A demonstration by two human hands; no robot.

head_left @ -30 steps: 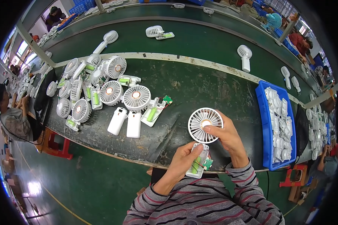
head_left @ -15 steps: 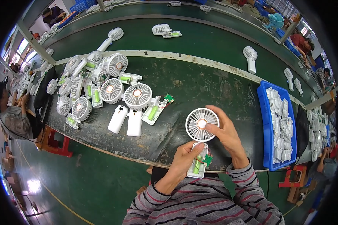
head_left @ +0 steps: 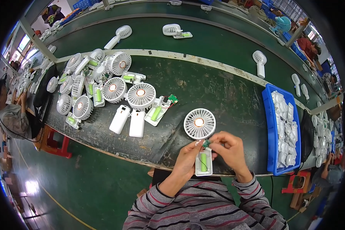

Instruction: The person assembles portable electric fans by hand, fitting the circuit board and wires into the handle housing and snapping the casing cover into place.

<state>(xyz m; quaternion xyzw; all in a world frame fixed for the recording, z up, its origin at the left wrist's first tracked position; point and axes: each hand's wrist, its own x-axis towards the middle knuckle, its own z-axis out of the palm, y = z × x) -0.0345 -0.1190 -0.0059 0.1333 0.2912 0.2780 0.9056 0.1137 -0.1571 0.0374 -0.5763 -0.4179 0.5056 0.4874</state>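
Observation:
A white handheld fan (head_left: 199,123) lies face up in front of me, its opened handle pointing toward my body. Inside the handle a green battery cell (head_left: 203,162) and a thin dark wire show. My left hand (head_left: 184,159) is closed on the upper part of the handle, from the left side. From the right, my right hand (head_left: 229,150) pinches a small green circuit board (head_left: 206,144) at the handle's top. Fingers partly hide the board. Left of the fan, two white handle covers (head_left: 137,124) lie beside another opened fan (head_left: 141,96) with its board hanging out.
Many part-built fans (head_left: 82,107) are heaped on the bench's left. A blue bin (head_left: 271,134) of white plastic parts stands at the right. Beyond the bench's pale rail, a green conveyor belt (head_left: 149,38) carries several fans. Co-workers sit at both sides.
My right hand has left the fan's head and come down to the circuit board, which moved up to the handle's top. The fan shifted slightly left. Fans on the belt moved right.

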